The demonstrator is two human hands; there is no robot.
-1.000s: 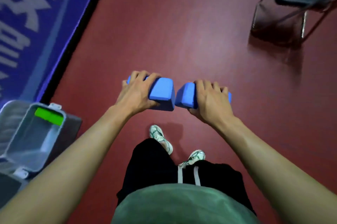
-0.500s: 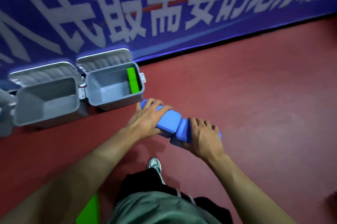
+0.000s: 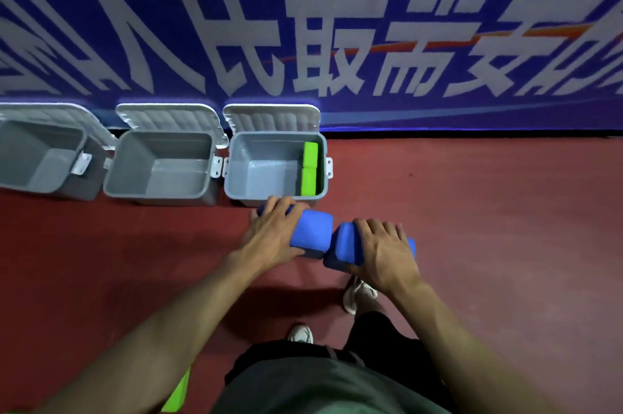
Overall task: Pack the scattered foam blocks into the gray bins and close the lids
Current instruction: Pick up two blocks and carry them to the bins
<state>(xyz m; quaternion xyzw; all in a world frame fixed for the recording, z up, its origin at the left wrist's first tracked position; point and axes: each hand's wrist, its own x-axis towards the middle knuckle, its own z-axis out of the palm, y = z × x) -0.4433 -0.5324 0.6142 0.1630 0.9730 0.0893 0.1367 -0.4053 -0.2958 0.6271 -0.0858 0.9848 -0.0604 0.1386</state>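
Three gray bins stand open in a row against the blue banner wall: the left bin (image 3: 40,187), the middle bin (image 3: 158,192) and the right bin (image 3: 242,191). Two green foam blocks (image 3: 309,174) stand along the right bin's right wall. My left hand (image 3: 273,234) grips a blue foam block (image 3: 312,231) just in front of the right bin. My right hand (image 3: 387,248) grips a second blue foam block (image 3: 344,246) beside it. The two blocks almost touch.
A blue banner wall (image 3: 337,42) with white characters runs behind the bins. The floor (image 3: 505,228) is dark red. A green foam block (image 3: 177,393) lies on the floor by my left leg. My shoes (image 3: 357,295) are below my hands.
The view has swung from open floor with a chair to face the bins. Both hands carried the blue blocks up to the front of the right bin.
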